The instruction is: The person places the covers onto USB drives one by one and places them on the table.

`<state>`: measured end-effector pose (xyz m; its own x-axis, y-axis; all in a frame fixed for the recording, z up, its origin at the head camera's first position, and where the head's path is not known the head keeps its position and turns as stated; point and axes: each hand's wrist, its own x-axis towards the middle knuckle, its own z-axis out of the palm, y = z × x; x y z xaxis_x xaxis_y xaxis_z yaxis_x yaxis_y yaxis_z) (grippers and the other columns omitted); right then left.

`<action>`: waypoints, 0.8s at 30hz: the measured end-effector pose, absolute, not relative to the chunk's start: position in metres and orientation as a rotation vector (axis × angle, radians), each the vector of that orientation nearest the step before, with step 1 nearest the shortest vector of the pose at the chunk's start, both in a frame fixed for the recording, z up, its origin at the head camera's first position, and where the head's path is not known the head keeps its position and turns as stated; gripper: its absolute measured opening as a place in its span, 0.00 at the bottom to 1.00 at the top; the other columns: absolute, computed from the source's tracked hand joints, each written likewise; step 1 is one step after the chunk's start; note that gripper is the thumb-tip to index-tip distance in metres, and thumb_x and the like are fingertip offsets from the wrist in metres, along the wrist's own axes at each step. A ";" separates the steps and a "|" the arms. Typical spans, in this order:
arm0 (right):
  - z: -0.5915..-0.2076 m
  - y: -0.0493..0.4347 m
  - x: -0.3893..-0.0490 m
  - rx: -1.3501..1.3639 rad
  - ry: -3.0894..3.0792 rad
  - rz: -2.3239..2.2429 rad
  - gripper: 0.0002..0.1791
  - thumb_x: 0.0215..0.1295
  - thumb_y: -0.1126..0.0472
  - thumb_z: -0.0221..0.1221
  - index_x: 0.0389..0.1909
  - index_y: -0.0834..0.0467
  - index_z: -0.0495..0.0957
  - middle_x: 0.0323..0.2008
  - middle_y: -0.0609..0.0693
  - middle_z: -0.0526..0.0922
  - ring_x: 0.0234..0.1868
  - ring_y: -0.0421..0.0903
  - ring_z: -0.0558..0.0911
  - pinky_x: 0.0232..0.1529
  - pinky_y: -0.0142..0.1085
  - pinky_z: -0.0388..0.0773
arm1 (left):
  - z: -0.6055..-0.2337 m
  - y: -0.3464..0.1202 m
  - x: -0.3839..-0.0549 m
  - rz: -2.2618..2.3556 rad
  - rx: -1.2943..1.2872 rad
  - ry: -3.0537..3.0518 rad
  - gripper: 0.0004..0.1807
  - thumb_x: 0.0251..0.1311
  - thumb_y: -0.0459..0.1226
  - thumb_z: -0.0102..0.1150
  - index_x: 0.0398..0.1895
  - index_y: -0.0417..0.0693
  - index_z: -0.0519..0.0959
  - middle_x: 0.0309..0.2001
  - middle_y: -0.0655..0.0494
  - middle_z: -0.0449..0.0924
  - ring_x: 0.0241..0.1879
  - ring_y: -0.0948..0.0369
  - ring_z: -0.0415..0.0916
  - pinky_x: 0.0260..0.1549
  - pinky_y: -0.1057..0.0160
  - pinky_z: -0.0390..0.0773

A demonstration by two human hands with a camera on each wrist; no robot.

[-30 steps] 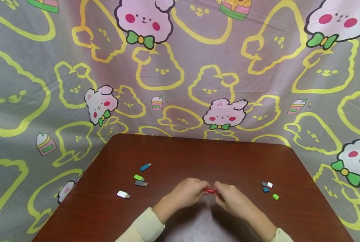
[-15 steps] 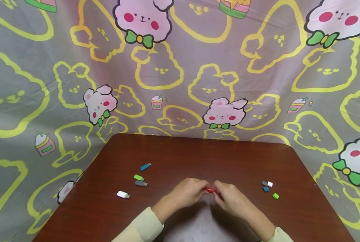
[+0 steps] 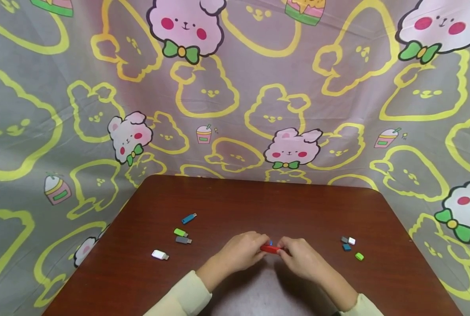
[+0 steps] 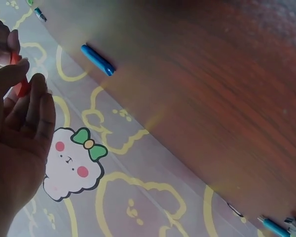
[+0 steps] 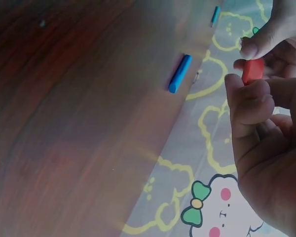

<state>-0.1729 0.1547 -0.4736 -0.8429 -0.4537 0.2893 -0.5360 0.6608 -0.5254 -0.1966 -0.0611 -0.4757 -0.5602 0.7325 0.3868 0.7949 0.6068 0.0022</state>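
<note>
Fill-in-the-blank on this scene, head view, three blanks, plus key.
The left hand and right hand both hold a small object coloured ____.
Of the four USB sticks at left, the one farthest back is ____.
Of the four small pieces at right, the one nearest the front is ____.
Key: red; blue; green.

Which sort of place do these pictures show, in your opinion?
Probably an improvised indoor filming corner, though I cannot be sure: a cartoon-printed cloth hangs behind and beside a brown table, on which small USB sticks lie.
</note>
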 end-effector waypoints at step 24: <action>-0.487 0.151 -0.175 0.947 -2.699 0.755 0.13 0.54 0.71 0.70 0.32 0.54 0.77 0.24 0.38 0.73 0.26 0.33 0.70 0.25 0.30 0.70 | -0.487 -0.061 -0.196 -0.225 -1.117 -2.670 0.09 0.57 0.47 0.73 0.35 0.57 0.83 0.31 0.68 0.76 0.33 0.69 0.72 0.30 0.73 0.73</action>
<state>-0.1748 0.1506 -0.4872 -0.7801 -0.5327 0.3281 -0.6256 0.6675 -0.4037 -0.1964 -0.0612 -0.4872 -0.6798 0.6795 0.2760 0.7160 0.6963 0.0496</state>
